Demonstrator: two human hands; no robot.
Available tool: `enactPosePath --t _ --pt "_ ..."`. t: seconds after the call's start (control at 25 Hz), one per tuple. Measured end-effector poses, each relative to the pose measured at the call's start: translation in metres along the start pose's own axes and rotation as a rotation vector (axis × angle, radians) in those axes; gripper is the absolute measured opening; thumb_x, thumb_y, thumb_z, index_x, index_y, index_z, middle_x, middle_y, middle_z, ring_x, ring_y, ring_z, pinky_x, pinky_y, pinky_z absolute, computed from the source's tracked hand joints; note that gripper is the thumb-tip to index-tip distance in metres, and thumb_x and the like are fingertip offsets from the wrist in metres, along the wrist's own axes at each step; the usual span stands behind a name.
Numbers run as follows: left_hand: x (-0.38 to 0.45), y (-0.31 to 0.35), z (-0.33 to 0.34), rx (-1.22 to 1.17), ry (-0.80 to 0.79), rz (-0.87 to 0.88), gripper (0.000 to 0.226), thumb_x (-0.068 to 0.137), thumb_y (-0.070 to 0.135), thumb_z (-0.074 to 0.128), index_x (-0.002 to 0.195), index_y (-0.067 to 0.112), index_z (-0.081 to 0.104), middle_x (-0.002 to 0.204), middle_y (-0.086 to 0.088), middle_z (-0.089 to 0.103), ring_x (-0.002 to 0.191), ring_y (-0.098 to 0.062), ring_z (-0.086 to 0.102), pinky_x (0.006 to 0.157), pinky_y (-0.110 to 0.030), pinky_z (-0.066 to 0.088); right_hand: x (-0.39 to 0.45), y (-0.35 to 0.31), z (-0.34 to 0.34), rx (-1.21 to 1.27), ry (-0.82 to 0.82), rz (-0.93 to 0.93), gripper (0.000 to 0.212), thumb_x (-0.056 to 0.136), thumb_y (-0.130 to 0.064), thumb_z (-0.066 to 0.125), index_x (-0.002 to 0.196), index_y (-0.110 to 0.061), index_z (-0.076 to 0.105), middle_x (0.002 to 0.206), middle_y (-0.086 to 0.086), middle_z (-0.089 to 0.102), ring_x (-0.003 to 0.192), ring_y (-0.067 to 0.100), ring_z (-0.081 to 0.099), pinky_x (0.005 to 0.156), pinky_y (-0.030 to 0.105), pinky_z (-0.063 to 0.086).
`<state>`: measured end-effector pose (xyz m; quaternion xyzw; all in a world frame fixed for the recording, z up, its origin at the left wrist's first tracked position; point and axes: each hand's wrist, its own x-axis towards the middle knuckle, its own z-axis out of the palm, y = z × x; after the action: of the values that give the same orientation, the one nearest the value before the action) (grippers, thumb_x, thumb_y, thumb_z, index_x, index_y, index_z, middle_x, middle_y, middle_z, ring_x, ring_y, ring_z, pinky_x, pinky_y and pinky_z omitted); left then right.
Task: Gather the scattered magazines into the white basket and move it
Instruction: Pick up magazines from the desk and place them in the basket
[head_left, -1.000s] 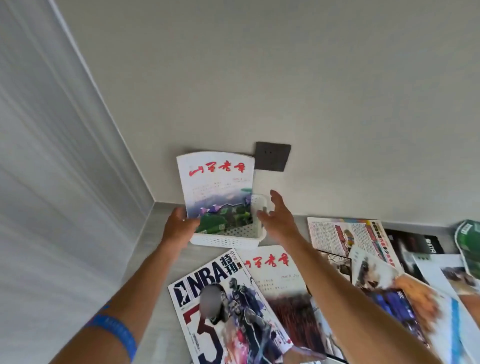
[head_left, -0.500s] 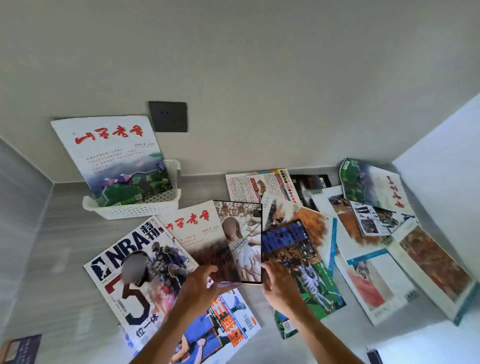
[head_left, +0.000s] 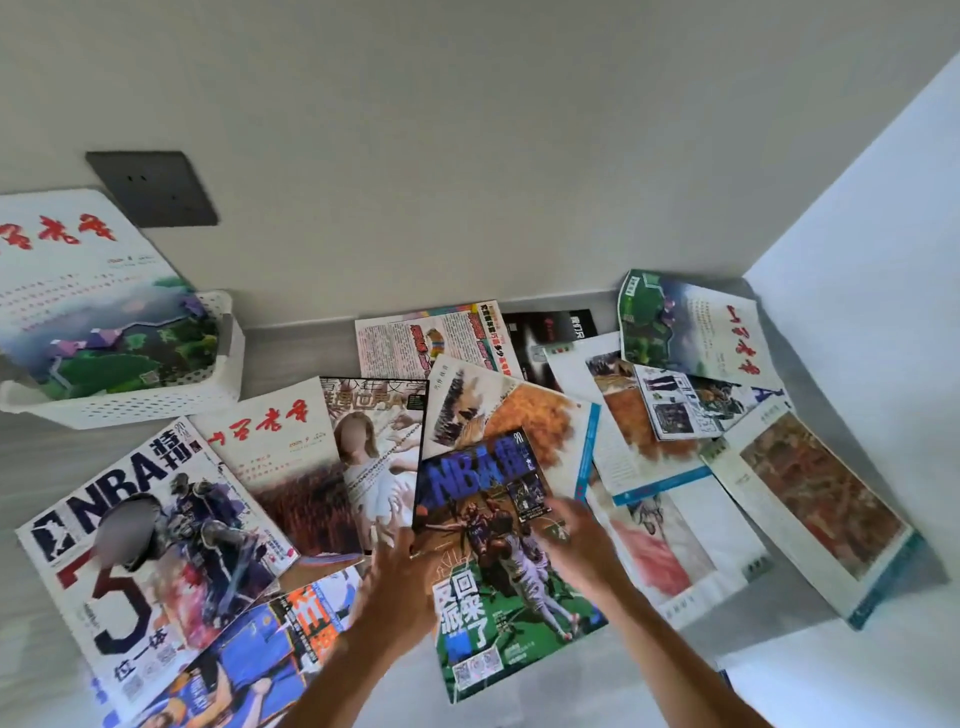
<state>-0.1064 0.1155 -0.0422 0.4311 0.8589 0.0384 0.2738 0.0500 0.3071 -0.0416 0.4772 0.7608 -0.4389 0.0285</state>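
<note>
- While both hands sit low centre in the head view, the left hand (head_left: 397, 577) grips the left edge of the green-and-blue NBA magazine (head_left: 498, 561), fingers curled at its edge.
- Right hand (head_left: 574, 543) lies on that cover's right side; blurred, so I cannot tell if its fingers are closed on it or flat.
- That magazine lies on top of the pile on the grey worktop (head_left: 322, 348).
- White basket (head_left: 156, 400) far left by the wall, one red-titled magazine (head_left: 93, 296) standing tilted in it.
- White NBA magazine (head_left: 150, 551) lies lower left, just in front of the basket.
- Other magazines overlap across the worktop to the right corner.
- Dark wall socket (head_left: 153, 189) above the basket.
</note>
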Motion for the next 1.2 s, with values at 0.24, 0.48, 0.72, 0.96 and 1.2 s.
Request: enactPosePath --t 0.24,0.48,0.72,0.96,1.2 --pt "0.018 0.016 0.001 0.095 -0.018 -0.093 0.074 0.085 0.044 0.066 0.147 0.041 0.025 0.160 -0.014 -0.005 0.142 -0.041 0.017 0.107 -0.044 0.044 0.089 0.002 -0.064 -0.098 0.219 0.032 0.049 0.082 -0.010 0.066 0.130 -0.014 0.059 0.131 0.010 0.065 0.109 0.027 0.065 0.095 0.038 0.053" --pt "0.024 0.008 0.004 0.100 -0.090 -0.066 0.075 0.088 0.045 0.062 0.149 0.041 0.019 0.152 -0.017 -0.034 0.147 -0.042 0.006 0.115 -0.044 0.033 0.147 -0.001 -0.086 -0.212 0.075 0.010 0.090 0.076 -0.021 0.081 0.149 -0.018 0.029 0.133 0.010 0.056 0.095 0.016 0.059 0.065 0.030 0.055" --pt "0.024 0.008 0.009 0.020 -0.069 -0.048 0.070 0.092 0.037 0.056 0.148 0.045 0.017 0.149 -0.016 -0.037 0.139 -0.025 0.037 0.115 -0.035 0.032 0.179 -0.031 -0.110 -0.803 0.035 -0.076 0.062 0.064 -0.043 0.084 0.110 -0.013 0.054 0.114 0.010 0.058 0.107 0.028 0.058 0.084 0.038 0.050" --pt "0.022 0.016 -0.002 -0.135 -0.079 -0.110 0.068 0.086 0.021 0.064 0.143 0.043 0.034 0.155 -0.011 -0.032 0.143 -0.028 0.032 0.091 -0.013 0.048 0.078 -0.096 -0.132 -0.305 0.222 -0.523 0.032 0.083 -0.025 0.071 0.074 -0.025 0.040 0.058 -0.010 0.051 0.043 0.003 0.043 0.039 0.012 0.026" --pt "-0.019 0.016 -0.081 -1.050 0.193 -0.213 0.068 0.084 0.073 0.040 0.105 0.017 0.074 0.115 -0.025 0.068 0.085 -0.013 0.072 0.070 -0.024 0.055 -0.088 -0.146 -0.041 -0.196 0.325 -1.048 0.028 0.061 -0.008 0.058 0.083 -0.021 0.046 0.093 -0.006 0.063 0.078 0.014 0.057 0.072 0.027 0.041"
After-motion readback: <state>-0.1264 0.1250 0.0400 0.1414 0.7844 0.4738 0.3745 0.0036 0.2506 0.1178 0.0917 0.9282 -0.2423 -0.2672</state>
